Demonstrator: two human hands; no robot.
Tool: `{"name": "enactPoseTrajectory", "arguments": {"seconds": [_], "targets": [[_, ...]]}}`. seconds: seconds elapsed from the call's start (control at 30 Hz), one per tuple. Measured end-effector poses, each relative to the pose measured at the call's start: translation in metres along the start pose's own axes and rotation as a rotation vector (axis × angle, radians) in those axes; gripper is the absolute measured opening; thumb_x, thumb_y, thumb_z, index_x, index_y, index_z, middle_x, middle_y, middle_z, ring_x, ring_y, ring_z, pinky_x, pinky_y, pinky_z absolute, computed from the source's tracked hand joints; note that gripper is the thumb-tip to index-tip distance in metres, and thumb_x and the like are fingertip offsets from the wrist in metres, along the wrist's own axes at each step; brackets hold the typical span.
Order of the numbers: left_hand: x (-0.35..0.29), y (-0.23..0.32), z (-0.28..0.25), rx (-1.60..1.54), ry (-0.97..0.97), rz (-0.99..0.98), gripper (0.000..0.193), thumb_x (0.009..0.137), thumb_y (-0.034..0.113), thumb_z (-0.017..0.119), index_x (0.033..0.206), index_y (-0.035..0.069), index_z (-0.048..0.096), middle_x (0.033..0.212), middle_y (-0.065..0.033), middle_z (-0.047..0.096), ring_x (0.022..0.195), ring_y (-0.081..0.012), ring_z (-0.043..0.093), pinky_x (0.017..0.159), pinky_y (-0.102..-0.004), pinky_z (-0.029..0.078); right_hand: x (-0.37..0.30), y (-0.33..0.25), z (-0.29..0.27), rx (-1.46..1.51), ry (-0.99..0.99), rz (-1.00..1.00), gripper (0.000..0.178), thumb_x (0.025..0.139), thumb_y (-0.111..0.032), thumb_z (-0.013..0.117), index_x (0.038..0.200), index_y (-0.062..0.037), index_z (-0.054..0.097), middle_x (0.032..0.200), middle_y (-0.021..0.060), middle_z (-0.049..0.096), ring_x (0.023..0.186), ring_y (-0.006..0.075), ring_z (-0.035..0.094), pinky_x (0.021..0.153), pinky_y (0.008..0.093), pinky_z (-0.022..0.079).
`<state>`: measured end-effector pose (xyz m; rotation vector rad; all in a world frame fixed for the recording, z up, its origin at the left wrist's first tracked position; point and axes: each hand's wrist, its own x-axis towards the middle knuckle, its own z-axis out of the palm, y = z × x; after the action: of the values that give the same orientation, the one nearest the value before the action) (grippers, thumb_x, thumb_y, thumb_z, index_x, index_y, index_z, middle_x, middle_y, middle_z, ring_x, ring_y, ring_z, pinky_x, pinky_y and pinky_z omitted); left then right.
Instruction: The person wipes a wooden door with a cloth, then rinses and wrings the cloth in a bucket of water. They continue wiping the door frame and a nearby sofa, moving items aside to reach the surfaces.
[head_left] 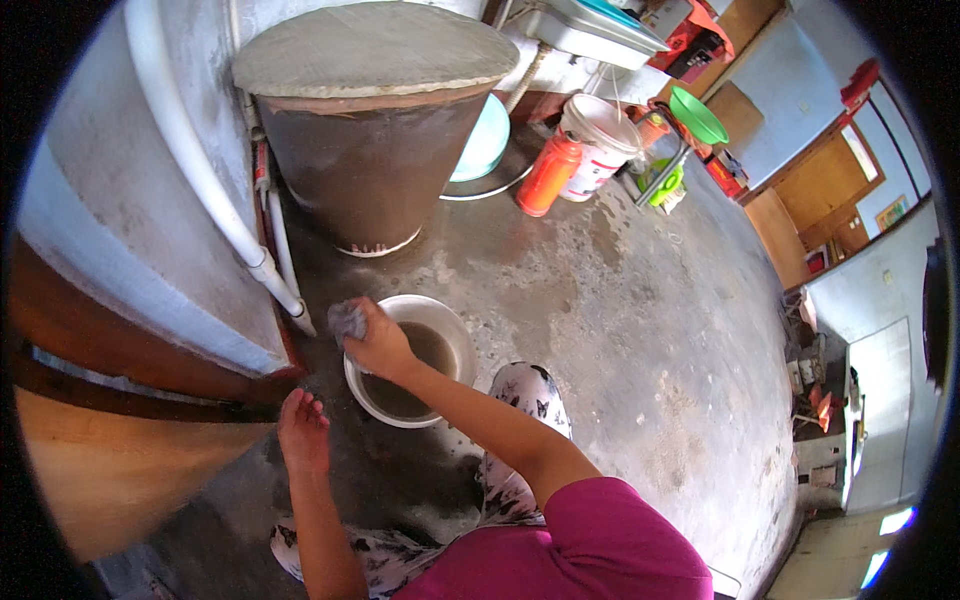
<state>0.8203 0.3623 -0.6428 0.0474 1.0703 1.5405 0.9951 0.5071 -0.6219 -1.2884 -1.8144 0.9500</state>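
A crumpled grey cloth (347, 320) is bunched in my right hand (380, 345), closed around it above the left rim of a white basin (463, 345). Murky brownish water (428, 348) fills the basin's bottom, partly hidden by my right forearm. Lower down on the left, my left hand (303, 437) is raised beside the edge of a wooden door panel (160, 470). Its fingers are loosely bent, and nothing shows in them. Whether it touches the door is unclear.
A large brown vat (375, 160) with a round grey lid (375, 50) stands beyond the basin. White pipes (190, 150) run down the left wall. Farther right are an orange thermos (550, 175), a white bucket (600, 150) and a green bowl (698, 115). The concrete floor is partly wet.
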Motion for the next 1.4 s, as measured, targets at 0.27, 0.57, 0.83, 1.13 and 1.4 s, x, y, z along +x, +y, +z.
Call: {"name": "enactPoseTrajectory", "arguments": {"seconds": [0.27, 0.57, 0.83, 1.13, 1.4], "targets": [[0.004, -0.010, 0.007, 0.099, 0.105, -0.030, 0.028, 0.098, 0.031, 0.064, 0.120, 0.013, 0.062, 0.106, 0.0018, 0.064, 0.095, -0.0137, 0.058, 0.080, -0.0311, 0.045, -0.058, -0.002, -0.034, -0.370, -0.829, 0.044, 0.054, 0.077, -0.017, 0.071, 0.129, -0.0154, 0.056, 0.118, 0.0172, 0.059, 0.112, 0.0395, 0.061, 0.091, 0.0499, 0.051], [-0.038, -0.019, 0.082, 0.005, -0.043, -0.128, 0.055, 0.104, 0.046, 0.047, 0.147, 0.011, 0.046, 0.148, -0.0076, 0.047, 0.133, -0.0255, 0.047, 0.112, -0.0434, 0.036, -0.064, -0.028, -0.044, 0.366, -0.255, -0.008, 0.077, 0.078, -0.009, 0.066, 0.148, -0.0050, 0.036, 0.137, 0.0267, 0.051, 0.126, 0.0444, 0.053, 0.110, 0.0421, 0.041], [-0.032, -0.021, 0.075, 0.053, -0.084, -0.267, 0.069, 0.104, 0.056, 0.043, 0.152, 0.007, 0.036, 0.151, -0.0086, 0.045, 0.137, -0.0280, 0.046, 0.113, -0.0409, 0.039, -0.081, -0.071, -0.051, 0.163, -0.340, 0.231, 0.070, 0.079, -0.011, 0.070, 0.143, -0.0062, 0.042, 0.121, 0.0226, 0.060, 0.110, 0.0429, 0.061, 0.090, 0.0472, 0.051], [-0.102, 0.085, 0.104, 0.793, 0.253, -0.423, 0.064, 0.102, 0.053, 0.051, 0.151, 0.012, 0.042, 0.148, -0.0078, 0.048, 0.136, -0.0263, 0.045, 0.112, -0.0461, 0.033, -0.101, -0.091, -0.056, 0.386, -0.212, 0.142, 0.045, 0.088, -0.019, 0.069, 0.129, -0.0068, 0.055, 0.113, 0.0208, 0.065, 0.105, 0.0423, 0.063, 0.086, 0.0489, 0.052], [-0.206, 0.175, 0.168, 0.609, 0.103, -0.675, 0.073, 0.101, 0.059, 0.047, 0.154, 0.010, 0.036, 0.152, -0.0117, 0.043, 0.138, -0.0305, 0.044, 0.115, -0.0463, 0.035, -0.139, -0.207, -0.093, 0.823, -0.397, 0.639, 0.065, 0.079, -0.041, 0.077, 0.129, -0.0026, 0.061, 0.115, 0.0238, 0.068, 0.107, 0.0378, 0.067, 0.090, 0.0474, 0.052]]}}
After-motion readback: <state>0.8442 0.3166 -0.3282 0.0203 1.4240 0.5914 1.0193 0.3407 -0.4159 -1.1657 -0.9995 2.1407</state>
